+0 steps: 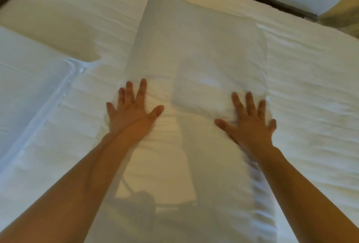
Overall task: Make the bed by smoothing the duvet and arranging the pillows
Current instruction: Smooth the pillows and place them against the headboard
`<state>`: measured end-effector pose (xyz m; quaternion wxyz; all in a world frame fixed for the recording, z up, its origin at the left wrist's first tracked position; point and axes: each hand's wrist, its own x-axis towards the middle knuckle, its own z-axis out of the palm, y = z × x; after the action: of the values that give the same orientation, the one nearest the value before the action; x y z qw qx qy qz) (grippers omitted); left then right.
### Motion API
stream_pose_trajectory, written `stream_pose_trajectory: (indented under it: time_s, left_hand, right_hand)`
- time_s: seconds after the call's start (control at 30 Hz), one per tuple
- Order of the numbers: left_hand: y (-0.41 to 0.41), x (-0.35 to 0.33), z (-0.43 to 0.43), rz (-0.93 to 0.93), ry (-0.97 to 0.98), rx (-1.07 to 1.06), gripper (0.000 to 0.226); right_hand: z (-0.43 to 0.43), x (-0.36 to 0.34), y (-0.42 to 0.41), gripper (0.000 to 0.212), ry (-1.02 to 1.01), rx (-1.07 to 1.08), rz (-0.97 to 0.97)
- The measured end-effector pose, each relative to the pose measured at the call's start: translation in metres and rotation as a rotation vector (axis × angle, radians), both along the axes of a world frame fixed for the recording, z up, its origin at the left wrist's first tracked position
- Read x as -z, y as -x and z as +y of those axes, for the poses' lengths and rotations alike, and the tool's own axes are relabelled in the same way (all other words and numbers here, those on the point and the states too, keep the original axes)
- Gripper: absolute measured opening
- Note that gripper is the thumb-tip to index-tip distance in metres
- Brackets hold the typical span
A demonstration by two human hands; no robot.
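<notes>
Both bare arms stretched forward; left hand point(130, 114) and right hand point(250, 124) palm-down, fingers point(142, 89) spread flat.

Bed point(310, 91) with centre pillow point(198, 48), left pillow point(29, 91)

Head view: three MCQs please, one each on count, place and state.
1. Hands on the centre pillow: A) none B) one C) two
2. The side pillow lies: A) atop the centre pillow B) left of the left hand C) between the hands
3. The fingers are: A) spread flat B) fisted C) pinching a corner

1C: the left hand and the right hand both press it.
2B: it sits at the frame's left edge, beyond the left hand.
3A: all the fingers lie straight and splayed on the fabric.
</notes>
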<state>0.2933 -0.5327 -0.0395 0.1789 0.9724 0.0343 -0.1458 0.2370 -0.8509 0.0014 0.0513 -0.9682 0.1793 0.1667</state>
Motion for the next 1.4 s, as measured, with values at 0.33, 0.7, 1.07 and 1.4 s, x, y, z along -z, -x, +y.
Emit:
stream_pose_trajectory:
  time_s: [0.33,0.7,1.07,1.4]
  left_hand:
    - [-0.003,0.021,0.047,0.357,0.419,-0.415,0.150]
    - [-0.009,0.042,0.058,0.530,0.561,-0.348,0.118]
    - [0.067,-0.084,0.059,0.587,0.934,-0.558,0.071]
    - [0.140,-0.259,0.099,0.428,0.921,-0.519,0.079]
  right_hand:
    - [-0.050,0.029,0.072,0.097,-0.880,0.812,-0.137]
    - [-0.057,0.061,0.067,0.099,-0.893,0.909,-0.016]
    - [-0.034,-0.063,0.109,0.093,-1.061,0.850,-0.040]
    - [-0.016,-0.212,0.197,0.115,-1.182,0.833,-0.114]
